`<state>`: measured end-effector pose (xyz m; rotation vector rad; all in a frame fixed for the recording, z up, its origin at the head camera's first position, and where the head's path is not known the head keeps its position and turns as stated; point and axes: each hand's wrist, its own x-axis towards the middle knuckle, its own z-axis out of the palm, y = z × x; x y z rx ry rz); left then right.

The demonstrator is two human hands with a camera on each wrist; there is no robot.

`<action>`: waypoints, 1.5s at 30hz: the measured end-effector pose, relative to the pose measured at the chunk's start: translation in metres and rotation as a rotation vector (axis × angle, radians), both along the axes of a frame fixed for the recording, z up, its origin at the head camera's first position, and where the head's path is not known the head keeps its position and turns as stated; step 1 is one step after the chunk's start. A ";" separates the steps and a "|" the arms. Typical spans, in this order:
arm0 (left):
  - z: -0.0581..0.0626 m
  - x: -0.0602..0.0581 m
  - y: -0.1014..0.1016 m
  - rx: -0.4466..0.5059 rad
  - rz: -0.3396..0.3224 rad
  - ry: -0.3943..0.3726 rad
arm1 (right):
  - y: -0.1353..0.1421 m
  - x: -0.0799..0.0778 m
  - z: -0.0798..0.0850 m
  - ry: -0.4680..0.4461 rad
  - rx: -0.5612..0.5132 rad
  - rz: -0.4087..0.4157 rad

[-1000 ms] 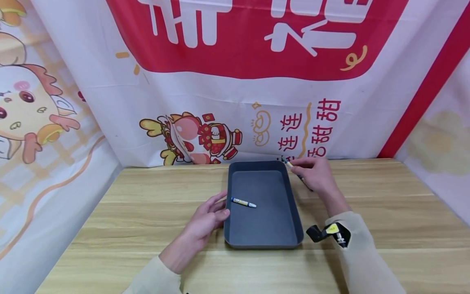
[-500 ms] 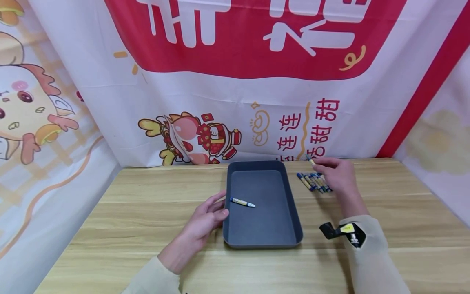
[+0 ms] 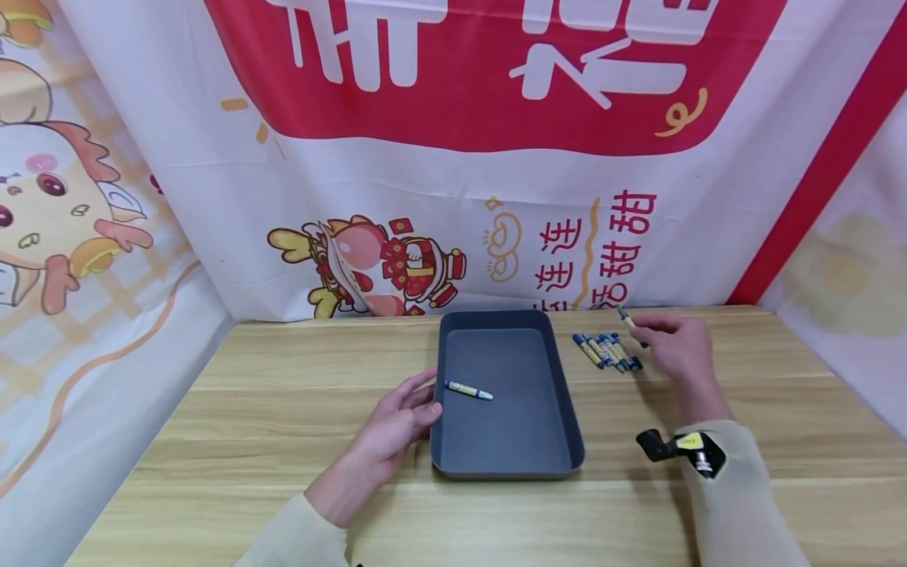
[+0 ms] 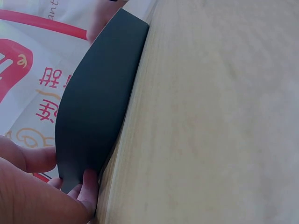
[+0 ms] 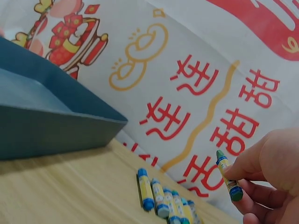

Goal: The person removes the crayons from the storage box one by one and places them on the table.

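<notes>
My right hand (image 3: 676,346) pinches a green crayon (image 5: 228,173) between thumb and fingers, raised over the table to the right of a small group of crayons (image 3: 606,351). Those crayons, in yellow wrappers with blue bands, lie side by side on the wood. My left hand (image 3: 398,425) rests its fingertips against the left wall of a dark grey rectangular tray (image 3: 506,476). In the left wrist view, fingers (image 4: 88,184) touch the tray's outer wall. Inside the tray lies one crayon (image 3: 468,390) with a whitish tip, near the left wall.
The wooden table (image 3: 298,394) meets a printed cloth backdrop (image 3: 340,181) along its back edge. More printed cloth (image 3: 71,299) hangs at the left. The tray stands between my hands, with the group of crayons beyond its right wall.
My right hand has moved right with the crayon, from the tray's far right corner to beyond the crayon group, uncovering that group. The left hand and tray have stayed in place.
</notes>
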<state>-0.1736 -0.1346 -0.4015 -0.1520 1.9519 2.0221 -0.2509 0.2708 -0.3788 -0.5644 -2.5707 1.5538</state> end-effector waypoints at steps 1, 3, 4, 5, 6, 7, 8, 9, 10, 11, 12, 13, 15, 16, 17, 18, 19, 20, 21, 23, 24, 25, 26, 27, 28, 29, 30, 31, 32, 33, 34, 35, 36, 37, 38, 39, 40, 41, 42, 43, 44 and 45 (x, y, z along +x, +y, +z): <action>0.000 0.000 0.000 -0.002 -0.003 0.004 | 0.001 0.000 -0.002 -0.003 0.002 -0.004; 0.000 0.000 0.000 -0.002 -0.005 0.005 | 0.003 -0.001 -0.005 -0.016 -0.003 -0.011; 0.000 -0.001 0.000 -0.002 -0.004 0.001 | 0.004 -0.001 -0.006 -0.025 -0.001 -0.013; 0.000 -0.001 -0.001 -0.002 -0.004 0.001 | 0.004 -0.001 -0.008 -0.029 0.004 -0.016; 0.001 -0.001 -0.001 -0.001 -0.005 0.001 | 0.005 -0.001 -0.010 -0.037 0.007 -0.020; 0.001 0.000 -0.001 -0.001 -0.006 0.001 | 0.006 -0.002 -0.011 -0.045 0.011 -0.022; 0.001 0.000 -0.001 0.000 -0.005 -0.003 | 0.006 -0.002 -0.013 -0.055 0.012 -0.024; 0.001 0.000 -0.001 0.000 -0.006 -0.003 | 0.007 -0.002 -0.015 -0.063 0.024 -0.024; 0.001 0.000 -0.002 0.002 -0.006 -0.005 | 0.008 -0.002 -0.017 -0.071 0.032 -0.025; 0.001 0.000 -0.002 0.001 -0.008 -0.006 | 0.008 -0.003 -0.019 -0.072 0.039 -0.026; 0.001 0.000 -0.002 0.001 -0.009 -0.006 | 0.008 -0.003 -0.021 -0.071 0.049 -0.026; 0.000 0.000 -0.002 0.000 -0.010 -0.007 | 0.009 -0.003 -0.023 -0.072 0.058 -0.025; 0.001 0.000 -0.002 -0.001 -0.011 -0.007 | 0.010 -0.004 -0.026 -0.074 0.074 -0.024; 0.001 0.000 -0.001 -0.001 -0.011 -0.007 | 0.010 -0.004 -0.027 -0.072 0.079 -0.024; 0.001 0.001 -0.001 -0.002 -0.010 -0.008 | 0.010 -0.004 -0.028 -0.072 0.081 -0.023; 0.001 0.001 -0.001 -0.001 -0.008 -0.007 | 0.010 -0.005 -0.029 -0.073 0.082 -0.024; 0.001 0.001 -0.001 -0.002 -0.007 -0.008 | 0.010 -0.005 -0.029 -0.079 0.080 -0.023; 0.001 0.001 -0.001 -0.003 -0.006 -0.007 | 0.010 -0.005 -0.030 -0.086 0.077 -0.024; 0.001 0.001 -0.001 -0.002 -0.005 -0.003 | 0.009 -0.006 -0.030 -0.090 0.076 -0.025; 0.001 0.001 0.000 0.000 -0.003 0.008 | 0.009 -0.006 -0.031 -0.108 0.066 -0.032; 0.000 0.001 0.000 0.000 -0.002 0.012 | 0.010 -0.007 -0.031 -0.116 0.062 -0.036; 0.000 0.001 0.000 0.001 -0.001 0.016 | 0.010 -0.007 -0.031 -0.125 0.061 -0.039; -0.001 0.001 0.000 0.001 0.000 0.021 | 0.010 -0.007 -0.031 -0.132 0.057 -0.044; -0.001 0.001 0.000 0.003 0.001 0.024 | 0.010 -0.007 -0.031 -0.134 0.055 -0.049; -0.001 0.001 0.000 0.002 0.002 0.026 | 0.010 -0.007 -0.032 -0.138 0.051 -0.051; -0.001 0.001 0.000 0.002 0.002 0.028 | 0.010 -0.007 -0.031 -0.139 0.048 -0.051; -0.001 0.001 0.000 0.001 0.002 0.027 | 0.010 -0.007 -0.031 -0.134 0.050 -0.051; -0.001 0.001 0.001 0.000 0.002 0.026 | 0.010 -0.006 -0.032 -0.128 0.054 -0.049; -0.001 0.001 0.001 -0.001 0.001 0.026 | 0.011 -0.006 -0.033 -0.122 0.061 -0.048; -0.001 0.001 0.001 -0.001 0.000 0.026 | 0.011 -0.006 -0.034 -0.114 0.069 -0.048; -0.001 0.001 0.001 0.000 -0.002 0.027 | 0.011 -0.005 -0.035 -0.110 0.082 -0.047; -0.001 0.001 0.001 0.001 -0.003 0.027 | 0.012 -0.005 -0.035 -0.106 0.091 -0.046; -0.001 0.001 0.001 0.001 -0.003 0.024 | 0.012 -0.004 -0.036 -0.103 0.098 -0.045; -0.001 0.001 0.002 0.002 -0.003 0.022 | 0.012 -0.005 -0.036 -0.107 0.102 -0.046; -0.001 0.001 0.002 0.004 -0.004 0.021 | 0.013 -0.005 -0.036 -0.110 0.105 -0.047; -0.001 0.001 0.002 0.005 -0.004 0.022 | 0.013 -0.005 -0.036 -0.113 0.105 -0.048; -0.001 0.001 0.002 0.006 -0.004 0.022 | 0.013 -0.005 -0.036 -0.120 0.102 -0.049; -0.001 0.001 0.002 0.006 -0.003 0.021 | 0.013 -0.006 -0.035 -0.125 0.095 -0.051; -0.001 0.001 0.002 0.004 -0.001 0.018 | 0.013 -0.006 -0.034 -0.130 0.084 -0.054; 0.000 0.001 0.002 0.004 -0.001 0.019 | 0.013 -0.007 -0.034 -0.134 0.077 -0.058; 0.000 0.001 0.002 0.003 0.000 0.018 | 0.013 -0.007 -0.033 -0.135 0.069 -0.060; 0.000 0.001 0.002 0.000 0.001 0.018 | 0.012 -0.007 -0.032 -0.138 0.056 -0.065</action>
